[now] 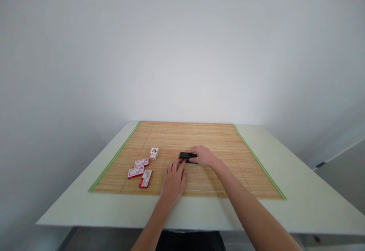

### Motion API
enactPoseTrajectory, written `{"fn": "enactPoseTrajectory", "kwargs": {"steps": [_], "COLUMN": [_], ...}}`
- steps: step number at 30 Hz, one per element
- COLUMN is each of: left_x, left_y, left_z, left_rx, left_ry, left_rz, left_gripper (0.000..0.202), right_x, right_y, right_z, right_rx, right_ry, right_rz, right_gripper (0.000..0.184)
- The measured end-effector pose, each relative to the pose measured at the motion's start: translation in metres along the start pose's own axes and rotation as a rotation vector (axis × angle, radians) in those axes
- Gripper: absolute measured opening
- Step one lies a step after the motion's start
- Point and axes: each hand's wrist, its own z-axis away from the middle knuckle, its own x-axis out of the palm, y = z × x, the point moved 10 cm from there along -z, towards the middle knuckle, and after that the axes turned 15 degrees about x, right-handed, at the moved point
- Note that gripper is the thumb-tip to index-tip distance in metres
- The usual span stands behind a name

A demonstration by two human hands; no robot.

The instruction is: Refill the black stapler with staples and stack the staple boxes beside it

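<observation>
A black stapler [186, 155] lies on the bamboo mat [185, 137], roughly in its middle. My right hand [203, 156] is closed around the stapler's right end, covering that part of it. My left hand [173, 180] rests palm down just in front, fingers stretched out, with the fingertips at the stapler's near left edge. Whether those fingertips press on it is too small to tell. To the left of my left hand is a small red and white box [145, 178].
Two more flat red and white boxes, one [136, 172] nearer and one [141, 162] behind it, lie on the mat's left side. A small white box with dark print [153, 153] sits farther back. The white table [285, 159] meets a pale wall [182, 53].
</observation>
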Motion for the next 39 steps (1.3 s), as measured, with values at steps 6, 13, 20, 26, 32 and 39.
{"fn": "enactPoseTrajectory", "kwargs": {"steps": [6,13,20,26,32,39], "left_x": [0.0,-0.001,-0.001,-0.001,-0.012,-0.088], "left_y": [0.007,0.005,0.004,0.003,0.01,-0.06], "left_z": [0.0,0.002,0.002,0.002,0.003,0.098], "left_rx": [-0.013,-0.06,-0.065,-0.059,-0.009,-0.548], "left_ry": [-0.018,-0.035,-0.018,-0.008,0.0,0.111], "left_rz": [-0.134,-0.122,-0.098,-0.106,-0.105,-0.377], "left_gripper": [0.043,0.048,0.049,0.049,0.043,0.045], "right_x": [0.008,-0.027,-0.051,0.011,0.021,0.016], "right_y": [-0.03,-0.021,0.084,0.155,0.16,0.186], "right_z": [-0.015,-0.023,0.024,0.045,0.056,0.103], "right_rx": [-0.024,-0.031,0.089,0.251,0.274,0.335], "right_ry": [0.041,0.092,0.178,0.08,0.1,0.288], "right_rz": [0.037,0.001,-0.242,-0.854,-1.008,-0.873], "right_gripper": [0.03,0.024,0.032,0.054,0.068,0.066]}}
